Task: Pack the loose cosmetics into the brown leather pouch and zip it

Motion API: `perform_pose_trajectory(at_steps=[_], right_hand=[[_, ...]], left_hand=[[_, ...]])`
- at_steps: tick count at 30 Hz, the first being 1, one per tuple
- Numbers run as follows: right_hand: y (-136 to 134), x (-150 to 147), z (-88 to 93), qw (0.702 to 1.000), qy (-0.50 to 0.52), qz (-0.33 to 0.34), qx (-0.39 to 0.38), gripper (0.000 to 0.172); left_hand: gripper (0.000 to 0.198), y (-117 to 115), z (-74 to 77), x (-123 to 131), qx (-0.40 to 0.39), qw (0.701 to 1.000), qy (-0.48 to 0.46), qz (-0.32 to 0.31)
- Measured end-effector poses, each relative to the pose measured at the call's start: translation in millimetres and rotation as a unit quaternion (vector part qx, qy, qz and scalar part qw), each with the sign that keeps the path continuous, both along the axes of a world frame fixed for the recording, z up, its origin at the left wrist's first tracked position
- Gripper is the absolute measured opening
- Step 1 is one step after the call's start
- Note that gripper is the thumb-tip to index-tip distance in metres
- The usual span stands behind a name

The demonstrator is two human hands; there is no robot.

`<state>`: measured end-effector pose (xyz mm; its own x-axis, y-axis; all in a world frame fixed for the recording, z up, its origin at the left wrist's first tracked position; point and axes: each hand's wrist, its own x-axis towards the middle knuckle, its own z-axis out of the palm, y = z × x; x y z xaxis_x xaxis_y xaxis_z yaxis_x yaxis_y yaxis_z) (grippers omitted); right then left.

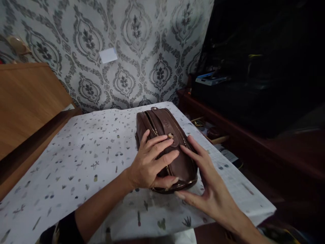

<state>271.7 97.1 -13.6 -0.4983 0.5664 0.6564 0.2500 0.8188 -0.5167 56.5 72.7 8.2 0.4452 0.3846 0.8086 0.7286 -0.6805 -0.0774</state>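
Note:
A dark brown leather zip bag (181, 166) lies on the cloth-covered table, with gold zippers along its edges and a strap (166, 123) across its top. One zipper at the far left is partly undone, showing a dark gap. My left hand (154, 161) rests spread over the top of the bag, its fingertips near the strap's gold snap (170, 135). At the bag's right side, my right hand (207, 179) is open, fingers at the right edge and thumb by the near end. The bag's inside cannot be seen.
A white printed cloth (101, 145) covers the table. Wooden furniture (30, 105) stands at the left. On the right are a dark screen-like panel (259, 67) and an open drawer (219, 139) with small items. Patterned wallpaper (137, 30) rises behind, bearing a white paper (108, 55).

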Motion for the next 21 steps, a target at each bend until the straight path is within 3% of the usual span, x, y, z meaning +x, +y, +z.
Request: perform_pose_trajectory(at_steps=[5, 12, 15, 17, 19, 21], right_hand=[[-2.3, -14.1, -3.8, 0.993, -0.023, -0.096, 0.071, 0.084], [-6.5, -39.6, -1.6, 0.964, -0.054, -0.219, 0.138, 0.087], [-5.2, -44.9, -2.1, 0.958, -0.058, -0.235, 0.156, 0.081], [-4.2, -46.3, -3.9, 0.957, -0.046, -0.235, 0.163, 0.081], [-3.7, -46.4, -7.6, 0.957, -0.034, -0.232, 0.172, 0.081], [-2.7, -46.1, -13.8, 0.960, -0.017, -0.230, 0.162, 0.082]], left_hand=[[0.049, 1.2, -0.2, 4.4, -0.027, 0.999, -0.045, -0.009], [0.043, -2.8, 3.4, 1.5, -0.117, 0.969, -0.191, -0.102], [0.036, 12.3, 10.5, -14.6, -0.128, 0.947, -0.286, -0.066], [0.033, 34.3, 15.3, -30.4, -0.166, 0.906, -0.387, 0.037], [0.034, 61.9, 17.3, -48.4, -0.277, 0.804, -0.502, 0.159], [0.031, 88.9, 14.6, -66.3, -0.340, 0.756, -0.524, 0.194]])
